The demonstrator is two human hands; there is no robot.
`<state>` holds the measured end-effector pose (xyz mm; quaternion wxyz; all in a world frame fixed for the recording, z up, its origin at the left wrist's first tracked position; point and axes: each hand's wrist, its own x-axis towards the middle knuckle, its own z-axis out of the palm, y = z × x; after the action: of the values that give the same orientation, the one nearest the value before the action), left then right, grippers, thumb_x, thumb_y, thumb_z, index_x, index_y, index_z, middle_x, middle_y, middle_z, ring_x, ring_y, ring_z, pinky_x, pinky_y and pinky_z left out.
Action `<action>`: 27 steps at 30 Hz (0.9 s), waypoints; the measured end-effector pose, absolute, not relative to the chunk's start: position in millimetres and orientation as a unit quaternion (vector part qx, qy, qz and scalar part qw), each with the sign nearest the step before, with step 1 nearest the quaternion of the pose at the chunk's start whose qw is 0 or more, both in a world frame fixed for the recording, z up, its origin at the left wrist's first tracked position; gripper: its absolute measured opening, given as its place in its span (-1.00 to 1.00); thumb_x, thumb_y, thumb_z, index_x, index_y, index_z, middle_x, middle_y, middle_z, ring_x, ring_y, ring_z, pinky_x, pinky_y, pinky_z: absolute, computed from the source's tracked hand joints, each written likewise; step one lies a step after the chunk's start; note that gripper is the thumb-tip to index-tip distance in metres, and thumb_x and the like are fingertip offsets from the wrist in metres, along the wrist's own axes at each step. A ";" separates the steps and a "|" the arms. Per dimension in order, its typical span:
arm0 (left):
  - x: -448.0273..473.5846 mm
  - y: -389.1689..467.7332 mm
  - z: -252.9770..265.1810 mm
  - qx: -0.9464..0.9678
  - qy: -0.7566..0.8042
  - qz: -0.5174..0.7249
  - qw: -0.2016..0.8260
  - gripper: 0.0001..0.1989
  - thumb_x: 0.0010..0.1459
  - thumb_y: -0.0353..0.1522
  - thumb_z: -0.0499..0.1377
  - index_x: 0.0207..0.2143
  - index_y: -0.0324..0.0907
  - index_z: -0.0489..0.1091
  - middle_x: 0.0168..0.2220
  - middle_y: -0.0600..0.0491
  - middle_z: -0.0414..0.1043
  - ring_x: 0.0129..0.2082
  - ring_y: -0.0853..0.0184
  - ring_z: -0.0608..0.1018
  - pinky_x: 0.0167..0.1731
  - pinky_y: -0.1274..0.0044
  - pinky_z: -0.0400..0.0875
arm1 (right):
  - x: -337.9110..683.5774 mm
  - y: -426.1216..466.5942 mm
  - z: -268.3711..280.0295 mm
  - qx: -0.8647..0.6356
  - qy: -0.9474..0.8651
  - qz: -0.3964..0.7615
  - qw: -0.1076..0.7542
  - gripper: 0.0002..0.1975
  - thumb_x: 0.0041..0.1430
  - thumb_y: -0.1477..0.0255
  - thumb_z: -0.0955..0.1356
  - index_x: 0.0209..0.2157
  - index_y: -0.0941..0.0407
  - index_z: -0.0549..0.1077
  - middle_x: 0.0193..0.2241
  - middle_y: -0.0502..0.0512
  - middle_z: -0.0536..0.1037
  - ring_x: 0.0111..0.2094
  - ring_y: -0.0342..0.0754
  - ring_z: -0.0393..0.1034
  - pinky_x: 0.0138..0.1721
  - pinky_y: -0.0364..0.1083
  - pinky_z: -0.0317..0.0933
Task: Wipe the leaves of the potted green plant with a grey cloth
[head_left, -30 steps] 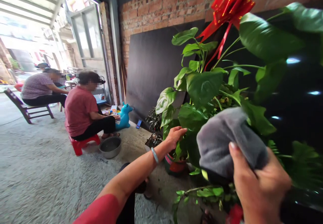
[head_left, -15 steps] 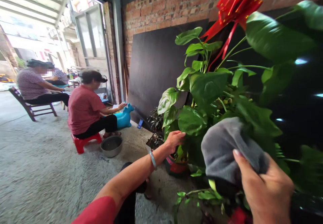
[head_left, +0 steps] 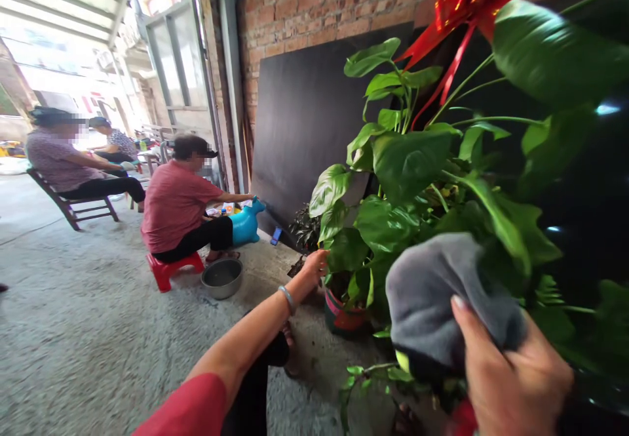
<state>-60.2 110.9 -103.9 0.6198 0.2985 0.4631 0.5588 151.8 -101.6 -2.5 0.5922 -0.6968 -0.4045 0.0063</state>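
My left hand, with a bangle on the wrist, is closed at the left edge of a broad green leaf. The fingertips are partly hidden, and they seem to pinch the leaf's rim. My right hand grips a bunched grey cloth, thumb on top, in front of the lower leaves. The leaves belong to a large potted plant tied with a red bow. Its dark pot with a red band stands below my left hand.
A person in a red shirt sits on a red stool beside a grey basin and a blue animal toy. Two more people sit farther back. A dark board leans on the brick wall.
My left hand has moved left and slightly down to a leaf edge. The grey cloth stays in my right hand. The seated person's arm now reaches out to the blue toy's head.
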 end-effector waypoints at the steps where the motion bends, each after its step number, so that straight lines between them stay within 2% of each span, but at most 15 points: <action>1: -52.6 109.7 -103.7 0.298 0.456 0.544 0.638 -0.76 -0.04 -0.34 0.36 -0.38 -0.19 0.36 -0.54 0.16 0.33 -0.51 0.40 0.41 -0.40 0.55 0.30 | 145.0 -84.6 0.8 -0.682 -0.424 -0.020 0.595 -0.56 0.00 -0.04 0.37 -0.34 0.05 0.49 -0.35 0.26 0.63 -0.22 0.27 0.53 -0.17 0.10 0.32; 3: -35.8 102.0 -104.8 0.296 0.439 0.525 0.666 -0.80 0.01 -0.36 0.33 -0.40 -0.19 0.34 -0.53 0.13 0.37 -0.51 0.38 0.43 -0.42 0.54 0.32 | 129.2 -51.8 -7.7 -0.657 -0.498 0.008 0.566 -0.59 -0.05 -0.01 0.33 -0.37 0.05 0.46 -0.35 0.34 0.62 -0.22 0.31 0.52 -0.16 0.15 0.34; 7: -21.1 84.1 -113.0 0.301 0.415 0.502 0.696 -0.77 0.04 -0.40 0.32 -0.49 -0.18 0.28 -0.62 0.15 0.29 -0.56 0.40 0.39 -0.48 0.55 0.29 | 111.6 -42.6 -50.9 -0.637 -0.592 0.168 0.464 -0.57 -0.14 0.02 0.33 -0.37 0.06 0.53 -0.28 0.39 0.66 -0.17 0.36 0.54 -0.06 0.21 0.36; 10: -28.8 81.5 -119.3 0.300 0.417 0.495 0.701 -0.74 0.07 -0.39 0.33 -0.51 -0.17 0.26 -0.63 0.18 0.27 -0.58 0.43 0.37 -0.46 0.56 0.33 | 125.1 -82.8 -57.3 -0.625 -0.559 0.238 0.490 -0.46 -0.08 -0.05 0.39 -0.24 0.10 0.60 -0.20 0.28 0.68 -0.14 0.29 0.56 -0.02 0.12 0.38; 13: -32.6 82.8 -122.2 0.298 0.420 0.494 0.700 -0.75 0.09 -0.36 0.33 -0.47 -0.18 0.27 -0.58 0.17 0.33 -0.56 0.43 0.41 -0.41 0.55 0.38 | 148.3 -110.7 -34.3 -0.670 -0.460 0.177 0.554 -0.42 -0.08 -0.07 0.45 -0.17 0.09 0.61 -0.21 0.20 0.69 -0.17 0.23 0.57 -0.13 0.04 0.39; 15: -27.6 80.7 -122.6 0.300 0.416 0.490 0.704 -0.75 0.11 -0.35 0.32 -0.46 -0.18 0.27 -0.56 0.15 0.37 -0.53 0.42 0.45 -0.38 0.54 0.40 | 156.1 -106.6 -21.3 -0.696 -0.411 0.064 0.586 -0.44 -0.03 -0.07 0.42 -0.18 0.10 0.60 -0.23 0.24 0.68 -0.17 0.26 0.56 -0.13 0.05 0.36; 17: -19.8 75.9 -122.6 0.307 0.405 0.484 0.713 -0.77 0.12 -0.35 0.31 -0.44 -0.18 0.28 -0.54 0.12 0.40 -0.50 0.40 0.48 -0.35 0.52 0.42 | 153.6 -91.4 -23.4 -0.703 -0.424 0.017 0.571 -0.44 -0.04 -0.06 0.38 -0.23 0.12 0.58 -0.29 0.32 0.67 -0.17 0.31 0.56 -0.12 0.11 0.36; 19: -15.1 70.1 -123.3 0.314 0.394 0.475 0.721 -0.79 0.13 -0.35 0.30 -0.43 -0.19 0.31 -0.52 0.10 0.42 -0.49 0.38 0.50 -0.35 0.50 0.42 | 144.4 -80.9 -40.7 -0.703 -0.478 0.078 0.522 -0.43 -0.14 -0.08 0.36 -0.29 0.11 0.58 -0.32 0.37 0.66 -0.18 0.38 0.56 -0.11 0.16 0.38; 22: -20.9 64.2 -127.4 0.324 0.390 0.466 0.725 -0.85 0.12 -0.37 0.28 -0.39 -0.21 0.35 -0.48 0.07 0.46 -0.47 0.35 0.52 -0.36 0.50 0.43 | 137.0 -96.2 -70.6 -0.683 -0.523 0.223 0.459 -0.42 -0.21 -0.08 0.38 -0.29 0.08 0.61 -0.19 0.35 0.68 -0.05 0.38 0.55 0.02 0.16 0.40; 23: -25.6 63.1 -129.8 0.326 0.390 0.465 0.724 -0.86 0.12 -0.38 0.28 -0.38 -0.21 0.36 -0.46 0.06 0.47 -0.46 0.35 0.52 -0.35 0.50 0.43 | 140.3 -108.5 -75.1 -0.670 -0.522 0.265 0.457 -0.42 -0.20 -0.08 0.40 -0.27 0.08 0.62 -0.14 0.32 0.68 -0.02 0.35 0.55 0.04 0.13 0.40; 25: -34.5 61.8 -135.8 0.328 0.395 0.464 0.722 -0.88 0.11 -0.38 0.28 -0.34 -0.23 0.39 -0.40 0.03 0.51 -0.42 0.35 0.54 -0.32 0.50 0.44 | 156.9 -133.9 -70.9 -0.659 -0.491 0.323 0.469 -0.44 -0.19 -0.08 0.44 -0.27 0.06 0.63 -0.16 0.26 0.69 -0.08 0.32 0.58 -0.04 0.08 0.46; 27: -37.2 60.1 -142.2 0.325 0.405 0.454 0.724 -0.86 0.10 -0.39 0.28 -0.29 -0.24 0.41 -0.34 0.00 0.53 -0.41 0.35 0.55 -0.32 0.50 0.44 | 181.9 -146.1 -52.1 -0.698 -0.417 0.272 0.514 -0.45 -0.17 -0.10 0.46 -0.25 0.01 0.63 -0.24 0.24 0.69 -0.18 0.33 0.60 -0.13 0.12 0.48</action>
<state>-37.2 60.1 -142.2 0.7242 0.3248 0.4047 0.4541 181.9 -146.1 -52.1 0.5141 -0.6984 -0.4172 0.2717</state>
